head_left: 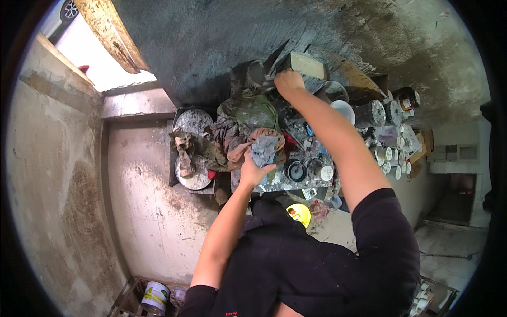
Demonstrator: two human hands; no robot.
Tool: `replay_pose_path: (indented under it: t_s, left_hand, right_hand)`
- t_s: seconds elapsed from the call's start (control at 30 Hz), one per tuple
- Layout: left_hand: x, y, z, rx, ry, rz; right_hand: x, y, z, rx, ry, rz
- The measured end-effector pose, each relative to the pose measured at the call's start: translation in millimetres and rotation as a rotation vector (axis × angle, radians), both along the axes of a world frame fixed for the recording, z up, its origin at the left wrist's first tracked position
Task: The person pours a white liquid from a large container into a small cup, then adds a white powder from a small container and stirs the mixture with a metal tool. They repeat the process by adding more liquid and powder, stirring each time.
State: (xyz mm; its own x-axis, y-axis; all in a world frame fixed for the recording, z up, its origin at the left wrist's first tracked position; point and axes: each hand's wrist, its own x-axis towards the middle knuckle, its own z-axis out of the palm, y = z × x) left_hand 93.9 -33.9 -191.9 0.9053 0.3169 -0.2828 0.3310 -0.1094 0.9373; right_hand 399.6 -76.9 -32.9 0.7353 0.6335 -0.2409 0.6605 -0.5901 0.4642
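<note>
My left hand (254,170) grips a crumpled grey-blue rag (264,149) over a heap of stained cloths (242,117) on the cluttered workbench. My right hand (288,81) reaches to the back of the bench, fingers closed on something I cannot make out beside a grey container (254,72). A pale rectangular block (307,65) lies behind that hand. A dark cup (296,170) and a white tub (326,173) stand near the bench's front edge, right of my left hand. Further left, more soiled cloth (185,154) is draped over round, paint-spattered lids (194,120).
Cans and pots (378,113) crowd the bench's right end, below a dark plastered wall (211,37). A yellow bucket (299,212) stands on the floor under the front edge. A bare wall (53,158) borders the left, and paint pails (155,297) stand at the lower left.
</note>
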Motion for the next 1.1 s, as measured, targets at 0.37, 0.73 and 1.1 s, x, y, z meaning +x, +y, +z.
replay_pose_path:
  t_s: [0.37, 0.73, 1.1]
  left_hand:
    - [34.2, 2.9, -9.0, -0.404, 0.253, 0.161]
    - [33.5, 2.2, 32.5, -1.271, 0.274, 0.038]
    - [37.4, 0.6, 26.5, -1.367, 0.421, 0.087]
  right_hand:
    - [-89.8, -75.3, 21.6, 0.754, 0.826, -0.659]
    - [-270.1, -126.2, -86.6, 0.943, 0.448, -0.646]
    - [-260.7, -129.5, -82.1, 1.189, 0.962, -0.646]
